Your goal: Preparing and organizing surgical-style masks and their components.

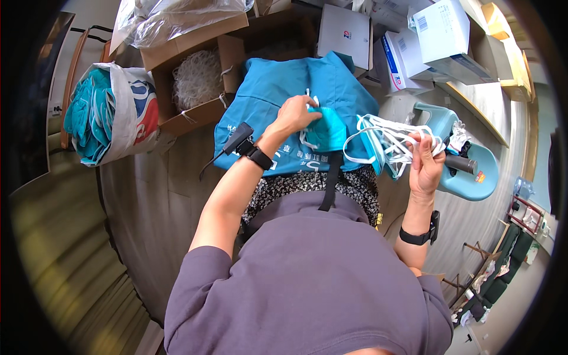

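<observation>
My left hand (294, 115) is closed with its fingertips on the upper edge of a teal face mask (329, 131), which lies over my lap on a blue apron (266, 89). A white strap shows beside those fingers. On the right, my right hand (426, 168) grips a bunch of white straps (395, 139). From these straps hang several teal masks (371, 142), bundled together just right of the single mask. Part of the bundle is hidden behind the straps and the fingers. Black bands circle both wrists, and the left one carries a small black device (238, 139).
At the left stands a white bag (127, 106) filled with teal masks. An open cardboard box (192, 118) holds a tangle of white straps. White boxes (441, 35) are stacked at the far right. A light blue plastic stool (482, 186) with small items on it stands to the right.
</observation>
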Tool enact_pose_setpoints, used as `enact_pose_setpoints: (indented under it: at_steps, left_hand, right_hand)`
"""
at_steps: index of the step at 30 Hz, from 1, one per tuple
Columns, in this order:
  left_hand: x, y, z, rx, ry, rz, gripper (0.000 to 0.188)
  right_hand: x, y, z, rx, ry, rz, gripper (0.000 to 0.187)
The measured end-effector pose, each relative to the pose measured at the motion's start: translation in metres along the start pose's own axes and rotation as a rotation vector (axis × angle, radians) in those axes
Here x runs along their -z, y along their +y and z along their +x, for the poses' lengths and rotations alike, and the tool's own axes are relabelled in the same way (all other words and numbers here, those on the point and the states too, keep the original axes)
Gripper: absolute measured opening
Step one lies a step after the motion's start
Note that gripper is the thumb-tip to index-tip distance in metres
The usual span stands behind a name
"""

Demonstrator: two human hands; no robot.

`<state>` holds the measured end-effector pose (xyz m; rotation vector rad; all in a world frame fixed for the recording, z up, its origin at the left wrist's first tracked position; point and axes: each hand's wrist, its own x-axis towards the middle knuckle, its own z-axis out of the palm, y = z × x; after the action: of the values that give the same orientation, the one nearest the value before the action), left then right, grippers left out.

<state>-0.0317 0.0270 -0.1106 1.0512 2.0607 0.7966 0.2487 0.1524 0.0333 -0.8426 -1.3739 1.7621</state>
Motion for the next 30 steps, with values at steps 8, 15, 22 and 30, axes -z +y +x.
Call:
enact_pose_setpoints:
  at_steps: [8, 15, 22, 30]
  left_hand:
    - [0.050, 0.054, -0.032, -0.133, -0.020, -0.272, 0.011]
    - [0.085, 0.121, -0.038, -0.506, -0.037, -0.341, 0.009]
    - [0.073, 0.116, -0.027, -0.362, 0.113, -0.556, 0.027]
    - [0.059, 0.107, -0.039, -0.188, -0.131, -0.646, 0.027]
  right_hand:
    - [0.005, -0.012, 0.015, 0.212, 0.014, -0.697, 0.026]
    - [-0.055, -0.017, 0.025, 0.114, -0.304, -0.848, 0.028]
    - [-0.076, -0.015, 0.034, 0.117, -0.245, -0.543, 0.026]
    - [-0.062, -0.008, 0.052, -0.001, -0.197, -0.409, 0.037]
